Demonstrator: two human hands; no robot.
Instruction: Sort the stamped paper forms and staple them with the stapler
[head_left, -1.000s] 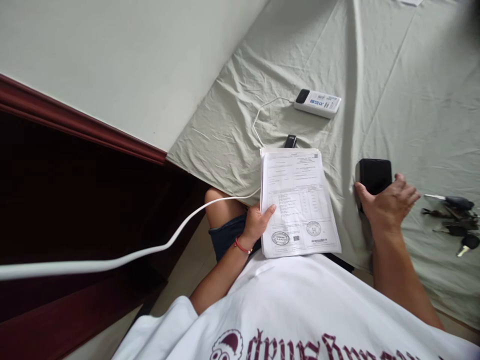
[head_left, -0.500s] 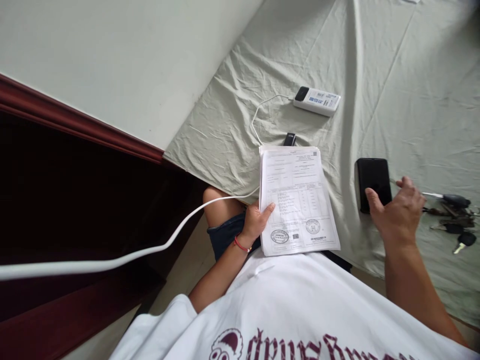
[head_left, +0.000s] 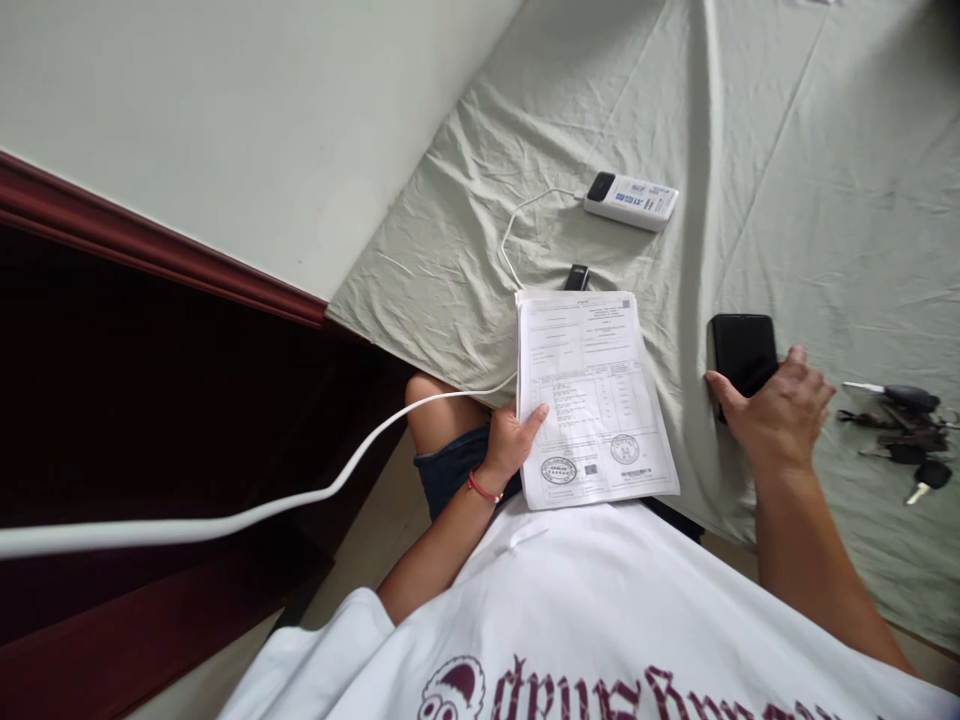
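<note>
A stack of printed papers (head_left: 581,400) with two round stamps rests against my lap. My left hand (head_left: 517,437) grips its left edge, thumb on top and the other fingers hidden beneath. On the cloth to the right lies a black smartphone (head_left: 744,350), screen up. My right hand (head_left: 780,410) covers its lower part, with the thumb at the phone's left edge and the fingers stretched past its right edge. Whether the palm presses on the phone is hidden. Right of that hand sits a bunch of keys (head_left: 907,430).
A white power bank (head_left: 632,202) lies on the pale green cloth (head_left: 840,180), with a white cable (head_left: 352,470) running behind the papers and out to the left. A small black object (head_left: 577,278) pokes out above the papers. Dark red wooden trim (head_left: 165,245) borders the left side.
My right hand has moved a little left across the phone, its thumb going from the screen to the left edge. My left hand and the papers stay nearly still.
</note>
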